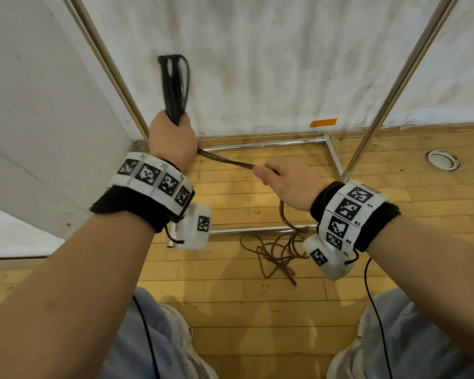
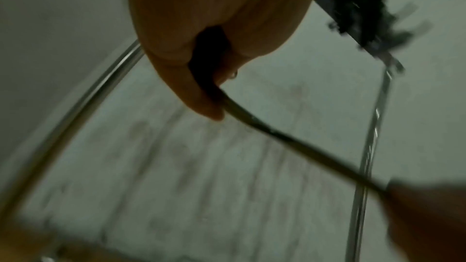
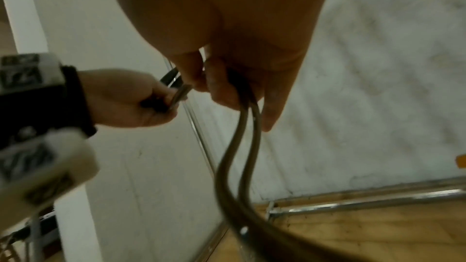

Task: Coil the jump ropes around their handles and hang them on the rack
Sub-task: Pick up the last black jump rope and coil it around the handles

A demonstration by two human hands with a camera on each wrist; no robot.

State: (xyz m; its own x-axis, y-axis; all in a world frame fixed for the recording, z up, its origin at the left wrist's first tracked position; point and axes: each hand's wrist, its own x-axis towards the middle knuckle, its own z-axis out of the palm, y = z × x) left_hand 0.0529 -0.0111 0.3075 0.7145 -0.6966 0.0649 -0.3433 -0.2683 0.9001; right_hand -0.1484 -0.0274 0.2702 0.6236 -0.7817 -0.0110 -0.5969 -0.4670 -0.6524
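**Jump rope mid-coil: slack on the floor is the weak spot**

Jump rope handles (image 1: 173, 86), dark and bundled together, stick up out of the left hand (image 1: 173, 138), whose fingers are curled tight round their lower end. From under that fist a doubled brown rope (image 1: 227, 161) runs taut across to the right hand (image 1: 290, 184), whose fingers (image 3: 221, 87) are closed round it; two strands drop below those fingertips and trail to a loose tangle (image 1: 279, 255) on the wooden floor (image 1: 230, 310).

Likely trouble, as I judge it: the tangle below the right fingers could knot or catch on the rack's (image 1: 260, 144) low crossbar as it is drawn up, jerking the rope. If the two strands slide unevenly through the right fingers, the wraps will go slack. A loosening left grip would let the handles splay apart.

Count: one rope in hand, running as two strands; how many handles the left fingers hold I cannot tell, the bundle being blurred. One rack, two uprights visible. On its top bar, beyond the left fingers, hangs a dark blurred mass (image 2: 365, 19), number unclear.
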